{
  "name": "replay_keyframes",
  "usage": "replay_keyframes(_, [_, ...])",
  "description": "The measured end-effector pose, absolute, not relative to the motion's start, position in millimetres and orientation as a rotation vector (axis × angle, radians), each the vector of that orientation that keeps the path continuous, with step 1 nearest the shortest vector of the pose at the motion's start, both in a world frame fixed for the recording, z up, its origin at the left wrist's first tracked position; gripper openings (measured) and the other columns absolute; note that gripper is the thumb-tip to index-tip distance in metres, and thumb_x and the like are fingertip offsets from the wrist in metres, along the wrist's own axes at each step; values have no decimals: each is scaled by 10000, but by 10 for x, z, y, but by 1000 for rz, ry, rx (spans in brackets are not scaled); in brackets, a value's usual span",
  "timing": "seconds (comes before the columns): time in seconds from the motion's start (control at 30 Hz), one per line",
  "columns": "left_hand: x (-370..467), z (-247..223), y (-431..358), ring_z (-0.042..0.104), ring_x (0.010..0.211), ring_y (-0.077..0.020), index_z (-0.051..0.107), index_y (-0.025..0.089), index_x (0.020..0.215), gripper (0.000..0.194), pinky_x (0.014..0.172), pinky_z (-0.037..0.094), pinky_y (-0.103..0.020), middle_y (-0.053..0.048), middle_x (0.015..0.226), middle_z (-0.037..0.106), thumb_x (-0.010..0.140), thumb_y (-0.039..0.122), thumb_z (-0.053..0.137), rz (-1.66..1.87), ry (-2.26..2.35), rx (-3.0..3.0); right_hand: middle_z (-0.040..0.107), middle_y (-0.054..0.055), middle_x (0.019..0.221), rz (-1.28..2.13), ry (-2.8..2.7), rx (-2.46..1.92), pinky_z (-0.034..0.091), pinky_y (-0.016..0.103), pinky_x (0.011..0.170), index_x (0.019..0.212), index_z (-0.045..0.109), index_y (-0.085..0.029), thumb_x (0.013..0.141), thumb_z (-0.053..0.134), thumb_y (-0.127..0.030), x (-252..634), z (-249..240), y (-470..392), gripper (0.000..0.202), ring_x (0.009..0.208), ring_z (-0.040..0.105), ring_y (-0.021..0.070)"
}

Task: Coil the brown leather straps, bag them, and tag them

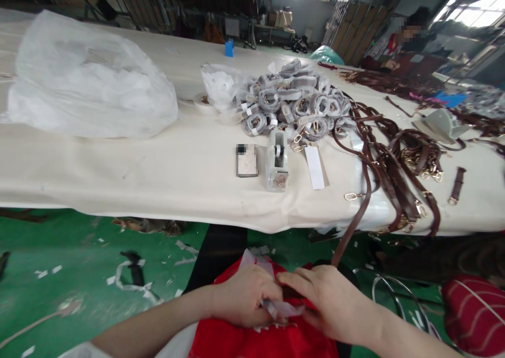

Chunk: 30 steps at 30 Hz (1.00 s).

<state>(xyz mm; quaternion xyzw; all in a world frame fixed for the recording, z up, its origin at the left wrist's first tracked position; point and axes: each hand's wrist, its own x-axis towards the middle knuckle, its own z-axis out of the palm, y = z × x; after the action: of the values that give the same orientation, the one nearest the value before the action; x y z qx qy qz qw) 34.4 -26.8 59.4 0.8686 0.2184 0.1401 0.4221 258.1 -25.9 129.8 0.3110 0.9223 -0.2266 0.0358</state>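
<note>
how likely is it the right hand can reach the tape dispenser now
Probably yes: the tape dispenser sits near the front edge of the table, nothing standing before it, though the right hand seems busy.

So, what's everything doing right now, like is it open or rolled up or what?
Left hand: closed on a pale strip
Right hand: fingers curled, grip partly hidden
Pale strip: sticking out of the left hand
Brown straps: loose, heaped, one trailing over the edge
Wrapped straps: coiled, piled up
Tape dispenser: standing, roll inside
White paper: lying down
Big plastic bag: puffed out
</note>
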Motion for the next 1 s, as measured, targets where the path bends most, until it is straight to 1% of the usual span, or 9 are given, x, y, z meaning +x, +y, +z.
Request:
replay_keyframes(0.07, [365,591,-289,475,534,-124,481,193,576,338,500,271,-259,30,550,524,802,337,688,404,548,2106,712,40,955,-564,2871,810,332,333,600,1223,552,-183,930,574,-164,2547,1319,-292,294,711,621,195])
replay_keyframes(0.13, [384,597,-310,432,505,-116,443,197,558,376,492,269,-260,36,513,471,810,355,674,445,530,2039,704,39,913,-548,2880,779,334,347,612,1150,574,-176,957,520,-146,2530,1316,-319,203,708,609,197])
replay_keyframes(0.2, [398,604,-331,399,486,-111,423,200,555,385,486,266,-264,45,490,426,812,356,663,484,509,2003,702,33,923,-647,2871,827,340,344,629,1089,584,-194,932,536,-165,2530,1300,-336,167,730,611,196])
replay_keyframes(0.3, [409,598,-360,363,474,-110,375,205,540,407,472,262,-269,46,480,390,818,345,636,521,511,2038,701,20,927,-762,2853,925,338,339,635,1044,591,-213,830,594,-190,2536,1269,-348,215,752,619,196])
replay_keyframes(0.43, [403,569,-388,399,503,-119,376,204,559,379,489,272,-267,34,507,436,817,337,620,580,517,2079,695,6,882,-771,2831,973,310,338,604,982,595,-220,741,603,-206,2537,1252,-340,242,715,610,188])
replay_keyframes(0.6, [372,540,-400,415,517,-123,370,207,570,410,518,299,-265,33,523,456,843,384,619,508,534,2107,682,-3,843,-723,2841,953,264,338,576,970,595,-232,717,564,-186,2601,1286,-291,260,661,580,176])
replay_keyframes(0.7, [359,542,-401,470,541,-127,391,207,586,418,546,324,-266,29,551,509,860,424,620,436,573,2175,674,-5,802,-753,2835,976,248,328,566,945,596,-232,699,580,-178,2662,1296,-245,252,644,573,174])
replay_keyframes(0.87, [359,568,-385,571,617,-145,483,204,655,291,563,347,-264,23,638,594,835,372,638,444,626,2228,705,-9,848,-1017,2774,1064,326,280,613,1005,601,-235,780,601,-159,2705,1294,-171,238,706,620,164])
replay_keyframes(1.0, [338,587,-359,569,592,-133,470,202,629,246,542,336,-262,38,614,579,790,275,642,416,577,2243,691,4,833,-1312,2592,1043,370,236,601,1005,632,-207,834,659,-267,2782,1395,-95,182,692,601,150])
